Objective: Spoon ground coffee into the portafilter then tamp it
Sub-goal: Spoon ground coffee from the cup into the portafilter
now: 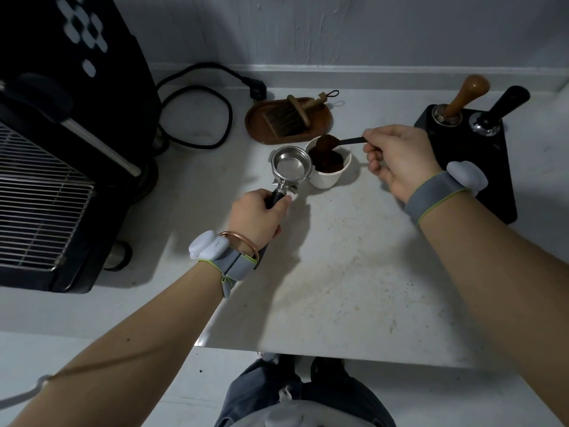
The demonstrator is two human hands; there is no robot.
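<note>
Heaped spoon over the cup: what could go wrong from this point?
1. The spoon is heaped and still above the white cup; grounds could fall onto the counter while crossing to the portafilter.
2. The left hand grips only the handle, so the empty basket could tilt.
3. The tamper stands behind the right hand, a possible knock when reaching.

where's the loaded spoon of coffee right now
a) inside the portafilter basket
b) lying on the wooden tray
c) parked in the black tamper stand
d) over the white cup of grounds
d: the right hand holds the spoon, heaped with grounds, above the white cup, while the portafilter beside it looks empty.
</note>
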